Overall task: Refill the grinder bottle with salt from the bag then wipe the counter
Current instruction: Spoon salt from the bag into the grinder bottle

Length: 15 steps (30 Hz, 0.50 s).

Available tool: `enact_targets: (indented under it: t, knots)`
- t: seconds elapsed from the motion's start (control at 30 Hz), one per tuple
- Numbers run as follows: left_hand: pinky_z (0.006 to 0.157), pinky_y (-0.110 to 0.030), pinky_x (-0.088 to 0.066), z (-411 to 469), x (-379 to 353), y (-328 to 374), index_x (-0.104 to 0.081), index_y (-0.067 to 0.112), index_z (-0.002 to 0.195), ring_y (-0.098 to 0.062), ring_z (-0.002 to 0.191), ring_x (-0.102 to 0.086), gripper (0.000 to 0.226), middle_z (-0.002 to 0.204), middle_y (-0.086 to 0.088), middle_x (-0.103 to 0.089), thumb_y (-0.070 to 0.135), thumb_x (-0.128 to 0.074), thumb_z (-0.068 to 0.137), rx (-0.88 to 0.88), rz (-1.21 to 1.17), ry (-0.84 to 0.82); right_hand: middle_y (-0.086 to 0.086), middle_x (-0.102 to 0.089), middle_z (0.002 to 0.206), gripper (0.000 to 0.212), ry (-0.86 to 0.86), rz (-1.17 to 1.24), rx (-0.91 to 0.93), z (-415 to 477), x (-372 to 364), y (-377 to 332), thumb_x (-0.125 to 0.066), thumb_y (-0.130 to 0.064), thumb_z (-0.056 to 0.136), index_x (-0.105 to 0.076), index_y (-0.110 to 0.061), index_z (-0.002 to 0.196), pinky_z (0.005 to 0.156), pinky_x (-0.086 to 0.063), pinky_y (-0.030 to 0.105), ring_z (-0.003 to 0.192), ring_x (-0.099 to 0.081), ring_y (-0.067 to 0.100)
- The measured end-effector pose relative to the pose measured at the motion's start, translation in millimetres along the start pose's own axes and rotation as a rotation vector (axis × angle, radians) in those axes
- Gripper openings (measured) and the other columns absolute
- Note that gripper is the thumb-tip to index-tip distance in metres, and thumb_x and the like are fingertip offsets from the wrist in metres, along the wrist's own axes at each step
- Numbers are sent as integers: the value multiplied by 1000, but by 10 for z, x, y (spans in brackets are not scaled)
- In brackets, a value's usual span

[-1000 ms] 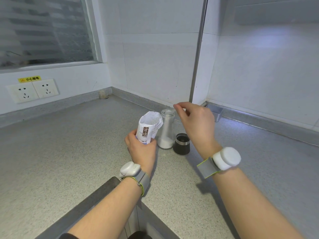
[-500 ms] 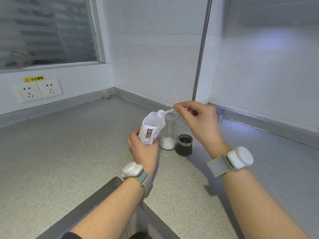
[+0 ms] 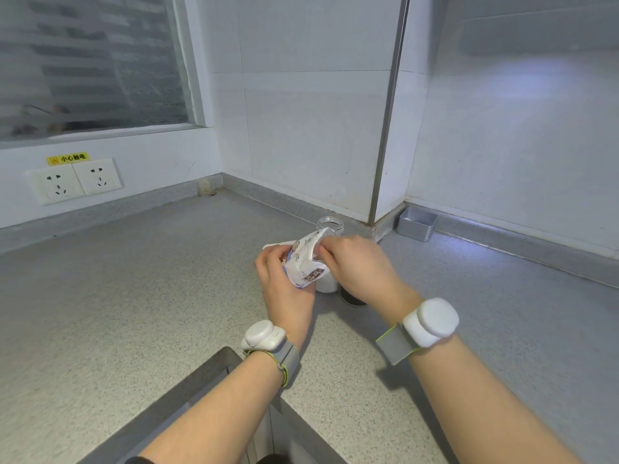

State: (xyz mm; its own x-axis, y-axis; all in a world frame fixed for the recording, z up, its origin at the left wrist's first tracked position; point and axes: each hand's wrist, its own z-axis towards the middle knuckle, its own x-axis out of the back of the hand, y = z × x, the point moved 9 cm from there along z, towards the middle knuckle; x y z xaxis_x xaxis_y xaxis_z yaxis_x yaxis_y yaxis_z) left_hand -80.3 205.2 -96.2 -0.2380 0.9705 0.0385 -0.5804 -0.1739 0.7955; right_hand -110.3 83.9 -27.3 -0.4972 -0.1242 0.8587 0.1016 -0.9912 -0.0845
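My left hand (image 3: 284, 289) grips the white salt bag (image 3: 306, 262), tilted with its open top toward the right. My right hand (image 3: 358, 269) has its fingers curled at the bag's mouth, pinching the small white spoon, which is hidden inside the bag. Just behind the bag, the clear glass grinder bottle (image 3: 331, 226) stands upright on the grey counter (image 3: 150, 296), open-topped, with some white salt at its bottom. The black grinder cap (image 3: 350, 300) sits right of the bottle, mostly covered by my right hand.
A small metal box (image 3: 417, 224) sits against the wall at the back right. Two wall sockets (image 3: 73, 179) are at the left under the window. A sink rim (image 3: 201, 373) lies at the near edge between my forearms.
My right hand carried the spoon with salt over the bottle's mouth, then came back down to the bag's mouth. My left hand tilted the bag toward it.
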Motion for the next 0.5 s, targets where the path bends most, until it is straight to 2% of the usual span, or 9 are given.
enact_targets:
  t: [0.07, 0.1, 0.17, 0.2, 0.27, 0.3, 0.37, 0.5]
  knots:
    - [83, -3, -38, 2, -9, 16, -57, 8, 116, -12, 101, -55, 53, 122, -5, -45, 3, -81, 69, -15, 7, -3, 6, -69, 82, 35, -76, 161, -42, -7, -36, 19, -44, -36, 101, -67, -18, 82, 64, -38, 36, 81, -61, 31]
    - [82, -3, -38, 4, -14, 13, -57, 8, 115, -12, 100, -55, 53, 121, -4, -45, 2, -80, 68, -16, 7, -4, 1, -65, 69, 38, -106, 271, -83, -11, -51, 44, -47, -34, 101, -63, -22, 69, 61, -37, 35, 72, -58, 27]
    - [79, -2, -38, 9, -21, -20, -57, 9, 115, -8, 96, -54, 52, 120, -2, -44, 1, -79, 68, 13, 1, -7, -7, -46, 49, 50, -107, 457, -196, -10, -49, 125, -54, -30, 98, -49, -25, 48, 54, -32, 32, 51, -45, 13]
    - [77, -1, -38, 12, -22, -46, -56, 10, 114, -4, 93, -54, 52, 120, -1, -44, 1, -78, 68, 39, -3, -10, -7, -39, 43, 53, -88, 521, -255, -7, -44, 169, -57, -29, 95, -47, -23, 44, 49, -30, 29, 44, -38, 8]
    - [73, -1, -38, 15, -34, -98, -55, 12, 112, 6, 86, -52, 52, 119, -1, -44, -1, -75, 67, 83, 6, -22, -7, -34, 36, 45, -45, 624, -379, -20, -51, 264, -61, -26, 90, -56, -19, 46, 42, -26, 23, 37, -34, 8]
    - [72, -2, -37, 12, -42, -116, -54, 12, 111, 6, 82, -50, 51, 118, -2, -44, -2, -74, 66, 97, 16, -26, -8, -34, 33, 38, -27, 671, -437, -36, -57, 309, -62, -25, 88, -63, -17, 51, 41, -27, 22, 34, -34, 7]
    - [72, -6, -36, 9, -46, -144, -53, 16, 108, 2, 80, -48, 49, 116, -3, -45, 0, -73, 66, 124, 31, -25, -9, -34, 29, 29, 19, 753, -516, -60, -42, 375, -62, -23, 85, -70, -18, 58, 36, -27, 18, 30, -35, 6]
    - [81, -23, -41, 16, -25, -279, -54, 11, 110, -19, 95, -54, 48, 115, -4, -46, 4, -75, 68, 223, 43, -3, -8, -26, 29, 26, 127, 838, -589, -84, 39, 511, -62, -22, 85, -73, -21, 62, 33, -21, 14, 29, -29, 8]
